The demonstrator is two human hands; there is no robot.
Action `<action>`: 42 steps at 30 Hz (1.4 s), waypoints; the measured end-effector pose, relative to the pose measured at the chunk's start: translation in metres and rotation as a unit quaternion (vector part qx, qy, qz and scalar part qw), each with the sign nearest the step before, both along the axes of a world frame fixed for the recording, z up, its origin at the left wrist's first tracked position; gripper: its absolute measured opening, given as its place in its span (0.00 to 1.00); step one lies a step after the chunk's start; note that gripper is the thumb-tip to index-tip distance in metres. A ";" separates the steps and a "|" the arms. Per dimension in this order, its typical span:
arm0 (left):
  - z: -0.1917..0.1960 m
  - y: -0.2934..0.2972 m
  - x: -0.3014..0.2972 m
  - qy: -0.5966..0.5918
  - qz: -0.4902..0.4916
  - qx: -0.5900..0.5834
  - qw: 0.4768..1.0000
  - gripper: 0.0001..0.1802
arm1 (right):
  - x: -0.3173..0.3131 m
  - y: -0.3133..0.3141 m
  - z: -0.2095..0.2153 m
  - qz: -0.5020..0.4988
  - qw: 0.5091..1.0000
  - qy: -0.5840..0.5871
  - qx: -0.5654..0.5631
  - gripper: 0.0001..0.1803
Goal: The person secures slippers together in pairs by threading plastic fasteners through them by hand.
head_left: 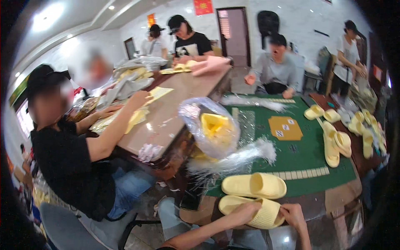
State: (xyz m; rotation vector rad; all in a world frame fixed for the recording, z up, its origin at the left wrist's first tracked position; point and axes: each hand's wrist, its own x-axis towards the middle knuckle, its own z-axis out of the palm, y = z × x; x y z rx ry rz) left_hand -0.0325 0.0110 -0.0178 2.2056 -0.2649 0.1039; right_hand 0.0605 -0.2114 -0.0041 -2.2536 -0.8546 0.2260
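Yellow slipper point(268, 216) at desk's point(314, 208) six o'clock edge; left hand point(246, 211), fingers curled at strap's point(271, 212) nine o'clock side, grip hidden; right hand point(294, 215), fingers pinching slipper's three o'clock rim; best brace left, ease right, strap uncreased.

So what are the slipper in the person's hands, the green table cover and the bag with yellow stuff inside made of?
Slipper: probably moulded foam or soft plastic, matte; even pale yellow, with a smoothly curved, textured strap.
Green table cover: perhaps felt-like cloth, dull; it lies flat with little shine.
Bag: most likely clear plastic film, glossy; it crinkles, glints and shows yellow through it.
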 end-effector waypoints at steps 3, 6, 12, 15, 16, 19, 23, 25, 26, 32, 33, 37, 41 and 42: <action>0.010 0.014 -0.005 0.079 -0.047 -0.044 0.995 0.21 | -0.001 0.004 0.003 0.016 1.000 -0.013 0.012 0.06; -0.009 0.018 -0.008 0.097 0.027 -0.139 0.985 0.13 | -0.002 0.010 0.001 0.007 0.998 -0.020 0.063 0.05; -0.007 0.004 0.002 -0.008 0.133 -0.037 0.990 0.11 | -0.011 0.023 0.006 -0.017 0.987 0.120 0.104 0.07; 0.002 0.005 0.014 -0.065 0.143 -0.001 0.988 0.07 | -0.005 0.024 -0.009 -0.038 0.977 0.166 0.129 0.07; -0.001 0.011 0.013 -0.098 0.106 0.079 0.986 0.09 | -0.006 0.023 -0.009 -0.042 0.972 0.189 0.131 0.07; -0.014 0.016 0.003 -0.046 0.093 0.088 0.991 0.08 | -0.007 0.021 0.002 -0.050 0.959 0.237 0.148 0.08; 0.002 0.011 0.009 0.036 0.059 0.002 0.998 0.11 | -0.002 0.016 -0.002 -0.004 0.936 0.333 0.112 0.08; 0.008 0.007 0.018 0.081 0.047 -0.089 0.992 0.10 | -0.004 0.020 -0.001 0.004 0.935 0.342 0.093 0.07; 0.004 0.008 0.024 0.068 0.034 -0.099 0.992 0.11 | -0.005 0.023 -0.001 -0.001 0.936 0.340 0.090 0.06; -0.005 0.005 0.031 0.164 0.154 -0.034 0.974 0.11 | -0.007 0.039 -0.005 -0.031 0.969 0.232 0.085 0.08; 0.002 0.009 0.031 0.131 0.041 -0.055 0.989 0.12 | -0.008 0.037 -0.002 -0.045 0.961 0.256 0.093 0.08; -0.017 0.000 0.035 0.116 0.093 -0.066 0.987 0.13 | -0.007 0.029 -0.010 -0.048 0.948 0.297 0.103 0.09; -0.014 0.000 0.032 0.098 0.085 -0.093 0.987 0.12 | -0.006 0.032 -0.012 -0.037 0.937 0.336 0.089 0.10; -0.016 0.000 0.031 0.090 0.094 -0.079 0.988 0.13 | -0.006 0.034 -0.010 -0.017 0.942 0.326 0.076 0.09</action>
